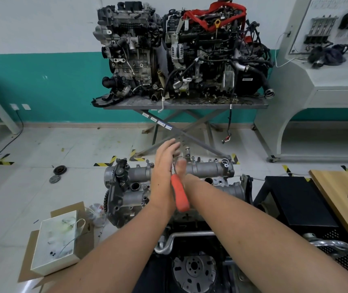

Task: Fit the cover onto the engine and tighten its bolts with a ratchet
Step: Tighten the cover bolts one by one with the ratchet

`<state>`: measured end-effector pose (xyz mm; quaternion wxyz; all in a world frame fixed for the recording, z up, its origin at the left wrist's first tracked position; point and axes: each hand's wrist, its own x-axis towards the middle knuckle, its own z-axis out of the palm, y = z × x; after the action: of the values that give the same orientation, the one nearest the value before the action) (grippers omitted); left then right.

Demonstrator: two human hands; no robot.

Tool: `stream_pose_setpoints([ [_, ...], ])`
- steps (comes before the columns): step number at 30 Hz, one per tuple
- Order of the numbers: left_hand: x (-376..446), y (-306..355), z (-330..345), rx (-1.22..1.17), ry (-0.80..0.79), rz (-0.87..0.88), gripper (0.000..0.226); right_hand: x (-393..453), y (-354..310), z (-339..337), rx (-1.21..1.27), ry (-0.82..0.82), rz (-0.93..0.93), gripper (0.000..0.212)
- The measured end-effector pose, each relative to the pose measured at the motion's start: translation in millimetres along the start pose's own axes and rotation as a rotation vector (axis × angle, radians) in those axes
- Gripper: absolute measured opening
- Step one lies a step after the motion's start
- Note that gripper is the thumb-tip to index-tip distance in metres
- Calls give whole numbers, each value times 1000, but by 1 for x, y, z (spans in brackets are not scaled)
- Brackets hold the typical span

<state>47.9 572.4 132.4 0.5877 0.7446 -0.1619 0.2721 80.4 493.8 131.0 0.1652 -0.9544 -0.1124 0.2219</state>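
Note:
The grey engine stands in front of me with the aluminium cover lying on top of it, several bolts standing up along its far edge. A ratchet with an orange handle stands tilted over the middle of the cover. Its metal shaft runs up between my palms. My left hand presses flat against its left side with fingers straight. My right hand, blurred, presses from the right with fingers extended. The ratchet's head is hidden behind my hands.
Two engines sit on a scissor table at the back. A white box on cardboard lies on the floor at left, near two pulleys. A black cabinet and a wooden board are at right.

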Motion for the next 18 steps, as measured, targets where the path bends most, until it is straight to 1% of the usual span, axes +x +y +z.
stream_pose_setpoints([
  [2,-4,7,6,-77,97,-62,39,-5,-5,-7,-88,-131,-73,35],
  [3,-4,9,9,-141,148,-123,37,-6,-7,-9,-114,-187,-109,33],
  [5,-1,17,14,-331,295,-348,39,-8,-9,-9,-194,-239,-83,35],
  [6,1,21,15,-419,334,-478,40,-5,-9,-8,-229,-233,-76,35],
  [8,10,21,10,-552,335,-691,40,-1,-9,-5,-299,-214,-64,32],
  [10,24,19,-1,-622,287,-849,37,0,-9,-2,-330,-217,-67,28],
  [12,38,19,-13,-575,172,-950,30,-1,-11,-1,-334,-185,-58,37],
  [15,53,22,-28,-363,-75,-998,22,-1,-10,1,-349,-138,-11,48],
  [18,62,28,-35,-168,-283,-999,20,2,-4,2,-251,-163,27,55],
])
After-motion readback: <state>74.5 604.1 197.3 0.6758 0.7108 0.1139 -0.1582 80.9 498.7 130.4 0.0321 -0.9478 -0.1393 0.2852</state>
